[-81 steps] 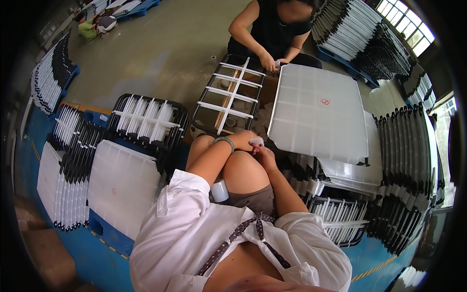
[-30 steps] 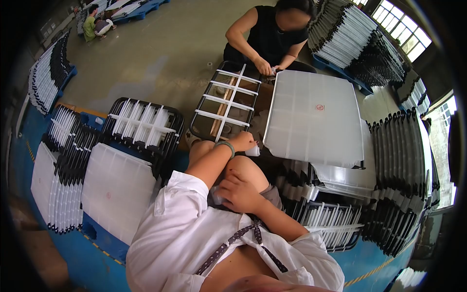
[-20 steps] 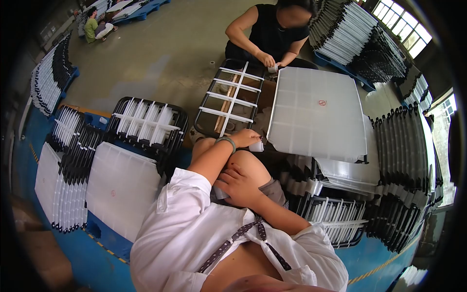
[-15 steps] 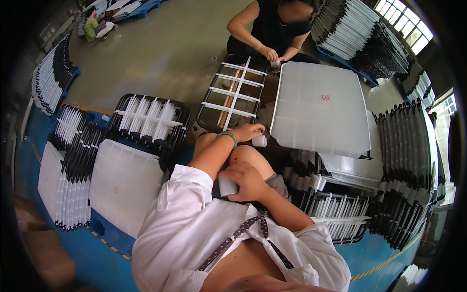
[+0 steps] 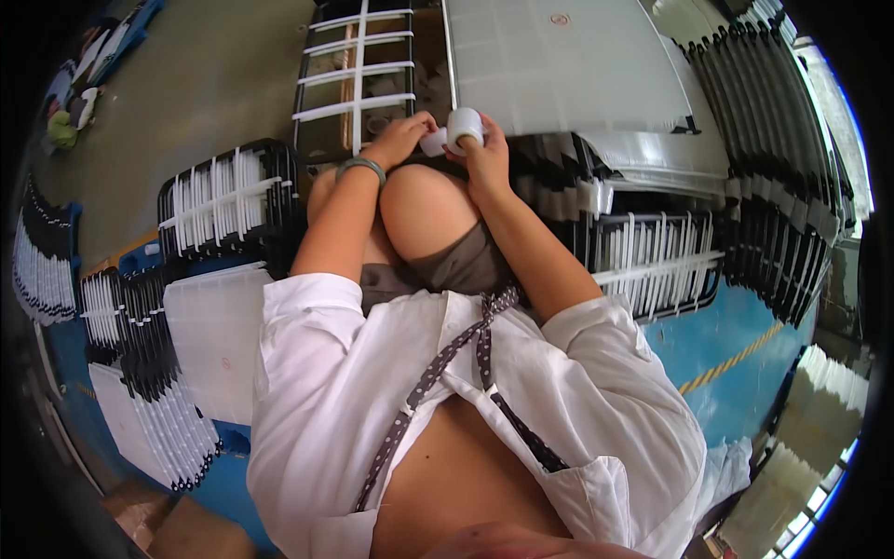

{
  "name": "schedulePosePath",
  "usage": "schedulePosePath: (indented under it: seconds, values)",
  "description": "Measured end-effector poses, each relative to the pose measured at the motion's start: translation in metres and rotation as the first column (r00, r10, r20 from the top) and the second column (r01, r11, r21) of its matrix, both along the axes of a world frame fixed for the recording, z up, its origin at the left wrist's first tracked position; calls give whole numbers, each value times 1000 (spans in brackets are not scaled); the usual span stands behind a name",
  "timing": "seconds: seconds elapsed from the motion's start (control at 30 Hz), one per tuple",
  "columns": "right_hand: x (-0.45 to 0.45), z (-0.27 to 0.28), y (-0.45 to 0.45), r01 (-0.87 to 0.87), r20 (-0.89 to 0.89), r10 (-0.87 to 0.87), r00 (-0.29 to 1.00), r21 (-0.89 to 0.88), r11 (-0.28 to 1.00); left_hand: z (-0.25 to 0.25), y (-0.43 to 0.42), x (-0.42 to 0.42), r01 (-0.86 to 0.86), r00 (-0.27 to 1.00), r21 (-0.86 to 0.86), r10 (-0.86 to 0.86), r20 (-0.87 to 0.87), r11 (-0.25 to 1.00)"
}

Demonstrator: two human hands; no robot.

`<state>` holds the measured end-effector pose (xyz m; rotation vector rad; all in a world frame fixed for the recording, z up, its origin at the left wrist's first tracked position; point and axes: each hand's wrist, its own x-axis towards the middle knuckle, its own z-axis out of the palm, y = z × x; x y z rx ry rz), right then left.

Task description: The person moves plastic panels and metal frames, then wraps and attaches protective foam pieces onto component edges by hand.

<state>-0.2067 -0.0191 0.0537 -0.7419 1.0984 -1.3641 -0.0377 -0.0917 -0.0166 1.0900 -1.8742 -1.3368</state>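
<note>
My right hand [image 5: 488, 149] grips a roll of clear tape [image 5: 464, 127] beyond my knees. Close to its left, my left hand [image 5: 402, 138] has its fingers bent at a smaller whitish wrapped piece [image 5: 434, 143]; its fingertips are near or on that piece, at the lower edge of the work. Behind my hands lies a translucent white panel [image 5: 559, 70] with a small red mark. Left of the panel is a black frame with white crossed slats [image 5: 358, 70].
Folded black frames with white slats [image 5: 216, 200] stand at the left, beside stacked white panels [image 5: 216, 335]. More folded frames [image 5: 759, 140] and slatted racks [image 5: 656, 256] are at the right. Another person [image 5: 65, 129] crouches far back left. Cardboard boxes [image 5: 200, 531] sit bottom left.
The view has tilted down and turned. My right hand has moved from my lap up beside my left hand, bringing the tape roll with it. The nearby co-worker is out of view.
</note>
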Motion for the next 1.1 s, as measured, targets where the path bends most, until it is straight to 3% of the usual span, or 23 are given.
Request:
schedulePosePath:
  seconds: [0.1,0.37,0.5,0.57,0.7,0.83,0.9,0.93,1.07,1.1]
  values:
    - [2,-7,-3,34,7,-34,999,10,999,23,10,-2,1,997,0,-1,79,1000]
    - [-3,0,-4,-20,-310,21,951,5,1000,16,10,-1,-10,994,-38,14,106,999]
    - [-5,3,-4,-6,-690,-38,723,-61,998,20,12,0,6,997,-82,1,82,997]
    - [-7,-8,-9,-65,-807,-8,590,-57,996,20,11,-2,4,981,-74,10,192,997]
    - [1,-4,-9,-54,-899,-84,429,-119,991,32,14,-2,53,987,-52,-44,153,997]
    - [6,2,-9,13,-937,36,347,43,999,25,11,-3,45,981,-72,-31,189,996]
    - [6,3,-10,9,-940,84,329,92,996,23,9,-2,64,966,-84,-40,257,994]
    - [7,5,-10,4,-942,99,322,106,994,31,15,-4,44,982,-28,-38,187,999]
    - [9,6,-10,-12,-948,104,301,105,994,12,10,-2,-1,990,-137,21,142,991]
    - [9,4,-10,-10,-950,103,296,104,995,15,10,-2,24,978,-114,0,210,993]
